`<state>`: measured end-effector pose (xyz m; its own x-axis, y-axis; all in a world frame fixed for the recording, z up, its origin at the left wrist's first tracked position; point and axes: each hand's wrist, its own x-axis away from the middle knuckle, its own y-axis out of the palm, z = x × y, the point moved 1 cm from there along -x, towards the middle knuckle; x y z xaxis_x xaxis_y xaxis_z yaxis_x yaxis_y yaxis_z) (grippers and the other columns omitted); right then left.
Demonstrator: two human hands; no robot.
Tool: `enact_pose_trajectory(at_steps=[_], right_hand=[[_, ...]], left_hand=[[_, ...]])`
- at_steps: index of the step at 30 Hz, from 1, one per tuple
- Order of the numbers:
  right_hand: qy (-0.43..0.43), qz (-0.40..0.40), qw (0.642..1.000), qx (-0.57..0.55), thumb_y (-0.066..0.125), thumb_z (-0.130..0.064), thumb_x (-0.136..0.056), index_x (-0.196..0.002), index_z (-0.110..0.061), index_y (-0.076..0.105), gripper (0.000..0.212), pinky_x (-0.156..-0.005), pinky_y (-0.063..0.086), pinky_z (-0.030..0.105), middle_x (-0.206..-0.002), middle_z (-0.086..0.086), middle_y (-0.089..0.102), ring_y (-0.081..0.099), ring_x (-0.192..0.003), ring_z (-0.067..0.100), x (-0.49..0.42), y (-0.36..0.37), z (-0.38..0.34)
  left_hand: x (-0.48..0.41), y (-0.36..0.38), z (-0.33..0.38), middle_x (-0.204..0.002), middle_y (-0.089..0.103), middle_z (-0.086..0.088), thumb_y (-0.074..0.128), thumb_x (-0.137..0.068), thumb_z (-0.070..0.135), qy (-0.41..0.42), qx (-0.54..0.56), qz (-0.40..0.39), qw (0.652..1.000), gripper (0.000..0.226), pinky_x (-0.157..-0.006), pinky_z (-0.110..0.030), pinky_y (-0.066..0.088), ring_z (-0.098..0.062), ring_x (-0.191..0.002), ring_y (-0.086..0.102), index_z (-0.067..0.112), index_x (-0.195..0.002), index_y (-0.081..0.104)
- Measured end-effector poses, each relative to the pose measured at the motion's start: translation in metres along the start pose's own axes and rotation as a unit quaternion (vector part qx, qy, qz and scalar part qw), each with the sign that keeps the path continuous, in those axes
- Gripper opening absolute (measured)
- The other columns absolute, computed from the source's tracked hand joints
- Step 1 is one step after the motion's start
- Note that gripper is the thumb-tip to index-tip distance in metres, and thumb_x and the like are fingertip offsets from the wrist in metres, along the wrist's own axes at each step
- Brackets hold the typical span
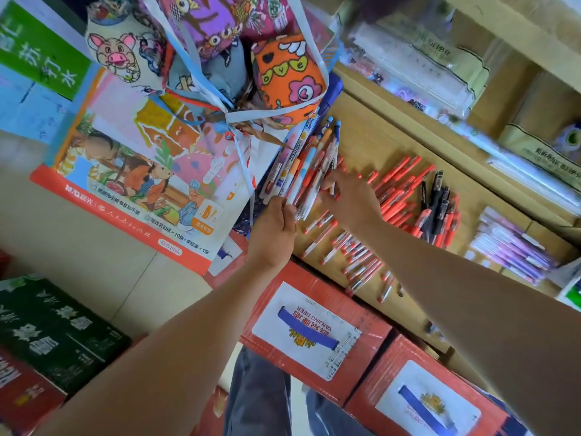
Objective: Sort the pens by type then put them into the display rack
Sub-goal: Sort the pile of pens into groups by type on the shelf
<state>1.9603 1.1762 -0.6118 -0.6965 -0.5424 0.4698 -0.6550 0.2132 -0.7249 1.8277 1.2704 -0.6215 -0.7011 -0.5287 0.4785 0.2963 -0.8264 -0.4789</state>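
My left hand (276, 229) grips the lower ends of a fanned bundle of patterned pens (309, 162), held over the left end of a wooden shelf (371, 143). My right hand (350, 199) pinches one pen at the right side of that bundle. Many red pens (396, 190) lie spread on the shelf under and beyond my right hand. A few black pens (435, 199) lie among them on the right. Clear-barrelled red pens (352, 253) lie scattered near the shelf's front edge. No display rack is recognisable.
A pack of purple pens (512, 247) lies at the shelf's right end. Printed fabric bags (220, 48) tied with ribbon hang above the bundle. Red beer cartons (317, 335) stand below the shelf, a dark green carton (53, 335) on the floor at left. Packaged goods fill the upper shelf (418, 64).
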Motion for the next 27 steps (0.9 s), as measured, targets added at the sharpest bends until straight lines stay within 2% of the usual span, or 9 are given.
enact_pose_trajectory(at_steps=[4,7,10,12,15,19,22,25,27], right_hand=[[0.051,0.037,0.994,-0.087,0.061,-0.012,-0.088,-0.094,-0.020,0.057,0.010,-0.059,0.051,0.032,-0.079,0.001,0.062,0.060,-0.063,0.017,-0.005,0.001,0.003],[0.061,0.025,0.977,-0.201,0.063,-0.007,-0.088,-0.111,-0.020,0.042,0.034,-0.056,0.051,0.034,-0.077,0.000,0.051,0.060,-0.064,0.022,0.003,-0.007,0.013],[0.137,-0.016,0.938,-0.318,0.061,-0.004,-0.090,-0.134,-0.014,0.030,0.055,-0.056,0.051,0.032,-0.089,0.021,0.058,0.059,-0.065,0.023,0.012,-0.018,0.022],[0.145,-0.046,0.930,-0.334,0.057,-0.002,-0.092,-0.127,-0.008,0.041,0.039,-0.056,0.047,0.033,-0.087,0.021,0.063,0.057,-0.063,0.022,0.015,-0.026,0.023],[0.138,-0.079,0.931,-0.330,0.050,-0.006,-0.095,-0.094,-0.006,0.052,0.003,-0.049,0.039,0.025,-0.072,0.009,0.062,0.050,-0.056,0.016,0.024,-0.036,0.021],[0.147,-0.076,0.918,-0.361,0.040,-0.022,-0.103,-0.101,-0.006,0.053,0.022,-0.043,0.041,0.018,-0.072,0.007,0.056,0.053,-0.047,0.007,0.043,-0.038,0.033],[0.141,-0.060,0.911,-0.383,0.035,-0.018,-0.104,-0.103,-0.011,0.050,0.016,-0.045,0.043,0.021,-0.076,0.012,0.057,0.054,-0.052,0.015,0.059,-0.039,0.054],[0.152,-0.028,0.901,-0.406,0.033,-0.008,-0.104,-0.109,-0.010,0.045,0.014,-0.049,0.049,0.023,-0.078,0.007,0.063,0.059,-0.053,0.010,0.077,-0.040,0.082],[0.193,0.028,0.888,-0.417,0.033,-0.001,-0.100,-0.091,-0.010,0.051,0.022,-0.053,0.045,0.027,-0.073,0.005,0.059,0.056,-0.052,0.011,0.090,-0.043,0.102]], left_hand=[[-0.002,-0.001,0.000,-0.067,0.055,-0.002,0.031,-0.103,0.026,-0.016,0.044,-0.023,0.999,0.024,-0.057,-0.039,0.045,-0.021,-0.061,0.056,0.008,-0.095,0.045],[-0.004,-0.002,0.000,-0.066,0.056,0.000,0.033,-0.103,0.025,-0.024,0.062,-0.030,0.997,0.020,-0.057,-0.039,0.044,-0.019,-0.058,0.054,0.010,-0.097,0.044],[-0.005,0.000,0.005,-0.067,0.058,-0.006,0.035,-0.102,0.025,-0.022,0.061,-0.029,0.997,0.018,-0.055,-0.038,0.042,-0.017,-0.054,0.051,0.011,-0.096,0.045],[-0.005,0.004,0.012,-0.066,0.055,-0.011,0.037,-0.100,0.025,-0.023,0.082,-0.041,0.996,0.019,-0.055,-0.039,0.039,-0.021,-0.055,0.047,0.013,-0.090,0.046],[-0.004,0.012,0.021,-0.058,0.044,-0.002,0.038,-0.100,0.019,-0.023,0.073,-0.043,0.996,0.021,-0.051,-0.034,0.032,-0.018,-0.050,0.040,0.016,-0.080,0.043],[0.001,0.025,0.033,-0.067,0.046,0.002,0.040,-0.100,0.035,-0.034,0.078,-0.065,0.994,0.026,-0.062,-0.040,0.038,-0.018,-0.061,0.044,0.018,-0.081,0.046],[0.003,0.040,0.043,-0.061,0.041,0.003,0.036,-0.095,0.048,-0.026,0.104,-0.092,0.990,0.032,-0.058,-0.041,0.033,-0.019,-0.055,0.040,0.024,-0.074,0.043],[0.005,0.060,0.054,-0.071,0.054,-0.001,0.035,-0.102,0.035,-0.001,0.054,-0.106,0.993,0.028,-0.061,-0.034,0.040,-0.017,-0.063,0.050,0.019,-0.088,0.054],[0.010,0.075,0.066,-0.073,0.056,0.003,0.038,-0.103,0.028,0.020,0.037,-0.106,0.993,0.027,-0.055,-0.024,0.039,-0.013,-0.064,0.054,0.013,-0.093,0.058]])
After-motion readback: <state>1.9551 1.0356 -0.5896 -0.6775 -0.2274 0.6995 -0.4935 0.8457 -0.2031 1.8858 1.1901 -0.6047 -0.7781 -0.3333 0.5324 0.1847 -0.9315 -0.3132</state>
